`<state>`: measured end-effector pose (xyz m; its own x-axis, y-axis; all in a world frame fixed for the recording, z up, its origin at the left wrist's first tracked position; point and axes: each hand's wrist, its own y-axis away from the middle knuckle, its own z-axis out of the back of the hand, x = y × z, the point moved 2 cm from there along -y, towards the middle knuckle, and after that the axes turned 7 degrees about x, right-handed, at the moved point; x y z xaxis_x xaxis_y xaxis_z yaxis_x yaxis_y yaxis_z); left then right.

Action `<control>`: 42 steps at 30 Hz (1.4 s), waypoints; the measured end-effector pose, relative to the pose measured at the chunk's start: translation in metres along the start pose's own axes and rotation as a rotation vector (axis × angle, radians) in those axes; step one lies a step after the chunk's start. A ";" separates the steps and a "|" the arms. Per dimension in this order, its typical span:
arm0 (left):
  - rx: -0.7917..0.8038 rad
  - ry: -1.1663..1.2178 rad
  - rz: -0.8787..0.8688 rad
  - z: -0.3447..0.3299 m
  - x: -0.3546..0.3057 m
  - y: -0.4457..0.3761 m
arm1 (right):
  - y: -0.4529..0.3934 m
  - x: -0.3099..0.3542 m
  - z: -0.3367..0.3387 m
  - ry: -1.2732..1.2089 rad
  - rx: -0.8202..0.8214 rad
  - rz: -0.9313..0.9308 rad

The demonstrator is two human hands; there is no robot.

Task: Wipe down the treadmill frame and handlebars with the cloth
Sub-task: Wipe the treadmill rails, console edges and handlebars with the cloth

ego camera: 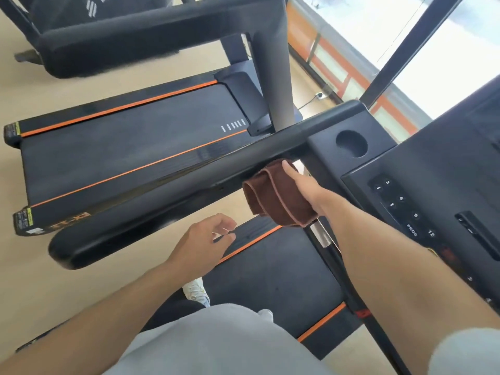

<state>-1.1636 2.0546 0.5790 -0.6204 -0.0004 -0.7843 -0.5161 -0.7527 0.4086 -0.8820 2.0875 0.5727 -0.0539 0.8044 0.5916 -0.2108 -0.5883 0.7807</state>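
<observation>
Views: a single head-worn wide-angle view is supplied.
Position: the scene is seen from above, at the person's own standing height on the treadmill.
Direction: the view is aimed forward and steeply down, tilted so the handlebar is crossed diagonally.
Nearness: the forearms and the console are framed closely.
Background: a neighbouring treadmill and a window are included.

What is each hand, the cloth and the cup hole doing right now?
Right hand: holds the cloth.
Left hand: loosely curled, holds nothing.
Cloth: brown, folded, pressed up under the handlebar.
Cup holder: empty.
</observation>
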 end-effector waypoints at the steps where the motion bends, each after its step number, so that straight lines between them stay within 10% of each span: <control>1: 0.005 -0.011 -0.016 0.000 -0.001 0.003 | 0.007 -0.009 0.004 -0.030 0.041 -0.038; 14: 0.117 0.071 -0.083 -0.091 -0.033 0.048 | 0.083 -0.143 0.059 0.229 0.375 -0.223; 28: 0.148 0.064 0.001 -0.142 -0.033 0.070 | 0.125 -0.181 0.012 0.852 -0.466 0.180; 35: -0.062 0.448 0.058 -0.077 -0.040 0.057 | 0.193 -0.114 -0.043 0.000 -0.193 0.683; 42: -0.120 0.866 0.237 0.040 -0.001 0.075 | 0.159 -0.053 -0.164 0.733 0.431 0.876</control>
<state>-1.2250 2.0248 0.6293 -0.0160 -0.6226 -0.7823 -0.3362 -0.7335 0.5907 -1.0724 1.9650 0.6327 -0.5825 -0.1035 0.8062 0.5065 -0.8220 0.2604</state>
